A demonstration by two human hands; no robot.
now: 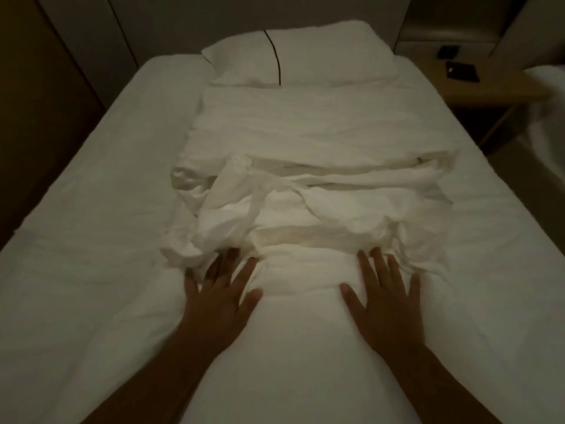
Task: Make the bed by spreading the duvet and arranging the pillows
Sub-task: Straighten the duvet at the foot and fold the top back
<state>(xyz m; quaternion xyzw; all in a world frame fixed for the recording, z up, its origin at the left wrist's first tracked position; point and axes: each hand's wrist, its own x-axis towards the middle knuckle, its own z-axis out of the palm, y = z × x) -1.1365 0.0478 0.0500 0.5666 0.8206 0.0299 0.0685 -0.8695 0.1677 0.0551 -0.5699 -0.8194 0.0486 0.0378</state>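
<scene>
Duvet (293,191): white, bunched in crumpled cross-wise folds along the middle of the white-sheeted bed (91,179), not spread; its near folds are heaped and rumpled, its far part lies flatter and reaches the pillows. Pillows (293,56): white, lying flat at the head of the bed, a thin dark cord (276,61) draped across them.

both hands, left hand (218,296) and right hand (385,296), lie flat with spread fingers on the bunched duvet (305,179); pillows (305,56) beyond the duvet.
</scene>
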